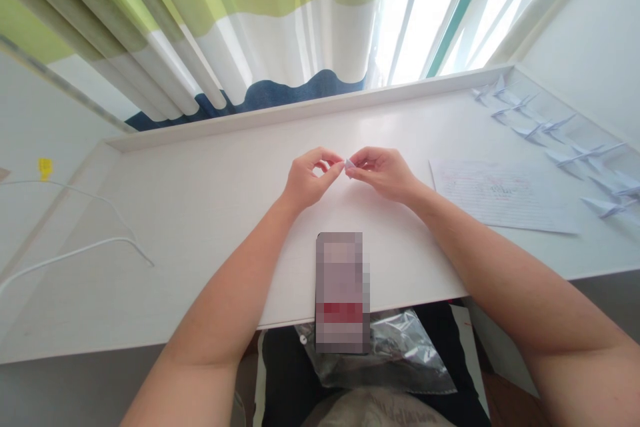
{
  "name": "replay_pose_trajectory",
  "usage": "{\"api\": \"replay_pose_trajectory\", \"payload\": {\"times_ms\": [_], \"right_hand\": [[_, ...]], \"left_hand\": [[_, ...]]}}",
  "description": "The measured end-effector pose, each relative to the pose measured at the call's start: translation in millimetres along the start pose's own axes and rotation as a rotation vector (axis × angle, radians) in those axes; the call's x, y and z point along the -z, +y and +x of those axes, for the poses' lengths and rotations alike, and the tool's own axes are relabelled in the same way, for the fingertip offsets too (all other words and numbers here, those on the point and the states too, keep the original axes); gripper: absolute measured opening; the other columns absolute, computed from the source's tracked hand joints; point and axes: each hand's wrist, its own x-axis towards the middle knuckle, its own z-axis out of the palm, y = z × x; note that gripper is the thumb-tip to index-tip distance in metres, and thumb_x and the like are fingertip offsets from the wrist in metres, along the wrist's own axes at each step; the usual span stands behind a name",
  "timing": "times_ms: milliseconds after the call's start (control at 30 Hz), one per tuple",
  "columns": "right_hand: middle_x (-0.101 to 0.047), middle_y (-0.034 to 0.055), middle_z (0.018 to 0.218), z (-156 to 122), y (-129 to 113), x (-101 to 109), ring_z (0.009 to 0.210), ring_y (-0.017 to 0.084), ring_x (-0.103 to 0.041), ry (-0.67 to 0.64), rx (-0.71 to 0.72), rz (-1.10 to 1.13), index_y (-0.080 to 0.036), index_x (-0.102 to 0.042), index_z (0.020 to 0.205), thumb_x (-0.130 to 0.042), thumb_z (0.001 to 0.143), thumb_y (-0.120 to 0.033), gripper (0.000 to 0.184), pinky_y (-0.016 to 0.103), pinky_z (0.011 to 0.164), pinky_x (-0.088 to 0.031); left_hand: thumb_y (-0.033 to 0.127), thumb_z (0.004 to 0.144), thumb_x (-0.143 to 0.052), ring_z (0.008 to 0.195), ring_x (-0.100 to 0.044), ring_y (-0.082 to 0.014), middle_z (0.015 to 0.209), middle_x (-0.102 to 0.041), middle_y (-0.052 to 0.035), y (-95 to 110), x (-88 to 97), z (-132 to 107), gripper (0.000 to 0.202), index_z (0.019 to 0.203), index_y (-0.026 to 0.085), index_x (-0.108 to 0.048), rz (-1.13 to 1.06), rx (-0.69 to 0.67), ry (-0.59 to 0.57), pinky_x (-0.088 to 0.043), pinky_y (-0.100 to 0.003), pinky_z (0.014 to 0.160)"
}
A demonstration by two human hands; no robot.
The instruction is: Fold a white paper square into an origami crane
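My left hand [306, 180] and right hand [384, 172] meet over the middle of the bench [210, 213], both pinching one small folded paper [349, 163] between thumb and fingertips, held just above the surface. It is too small to read its shape, but I judge I am in a late fold, working a tip or a crease. The next move calls for a fine, steady pinch and a clean pull, with no tearing. Near my right wrist lies a lined sheet [500, 197]; beyond it, along the right edge, a row of finished cranes [560, 137]. A phone [343, 292] sits at the near edge, a plastic bag [395, 353] below it, and a white cable [75, 247] off left.
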Motion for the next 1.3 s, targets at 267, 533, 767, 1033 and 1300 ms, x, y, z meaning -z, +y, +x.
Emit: {"api": "replay_pose_trajectory", "payload": {"times_ms": [267, 533, 767, 1033, 1300], "right_hand": [[-0.081, 0.0041, 0.085, 0, -1, 0, 0.081, 0.022, -0.073, 0.004, 0.015, 0.003, -0.023, -0.081, 0.085, -0.095, 0.079, -0.055, 0.036, 0.047, 0.086, -0.064], [-0.082, 0.0034, 0.085, 0, 0, 0, 0.081, 0.022, -0.073, 0.007, 0.026, -0.002, -0.024, -0.080, 0.085, -0.094, 0.080, -0.054, 0.034, 0.046, 0.087, -0.064], [-0.081, 0.0037, 0.086, -1, 0, 0, 0.081, 0.022, -0.073, 0.000, 0.030, -0.018, -0.024, -0.080, 0.085, -0.093, 0.080, -0.054, 0.033, 0.046, 0.086, -0.064], [-0.082, 0.0039, 0.086, -1, 0, -1, 0.081, 0.022, -0.073, 0.002, 0.029, -0.030, -0.023, -0.080, 0.085, -0.093, 0.080, -0.053, 0.033, 0.046, 0.086, -0.064], [-0.081, 0.0035, 0.086, -1, 0, -1, 0.082, 0.023, -0.073, 0.005, 0.021, -0.036, -0.025, -0.080, 0.084, -0.093, 0.080, -0.056, 0.034, 0.047, 0.087, -0.064]], "left_hand": [[0.024, 0.092, -0.077, 0.089, -0.077, -0.0169, 0.098, -0.085, -0.0066, 2, 1.1, 0, 0.005, 0.088, 0.021, -0.078, -0.027, -0.007, -0.032, -0.061, -0.032, 0.079], [0.020, 0.091, -0.079, 0.086, -0.075, -0.0153, 0.100, -0.083, -0.0056, -2, 1.4, 1, 0.004, 0.095, 0.022, -0.081, -0.015, -0.067, 0.000, -0.059, -0.031, 0.076], [0.022, 0.095, -0.079, 0.089, -0.075, -0.0159, 0.099, -0.082, -0.0052, -4, 2.3, 1, 0.004, 0.093, 0.022, -0.082, 0.026, -0.066, -0.030, -0.059, -0.032, 0.077], [0.022, 0.096, -0.077, 0.093, -0.075, -0.0167, 0.104, -0.083, -0.0063, 0, 0.9, 0, 0.007, 0.090, 0.022, -0.080, 0.030, -0.057, -0.036, -0.059, -0.032, 0.078], [0.024, 0.093, -0.078, 0.091, -0.075, -0.0179, 0.101, -0.083, -0.0062, 6, -1.1, -1, 0.010, 0.083, 0.022, -0.077, 0.004, 0.039, -0.029, -0.060, -0.034, 0.081]]}}
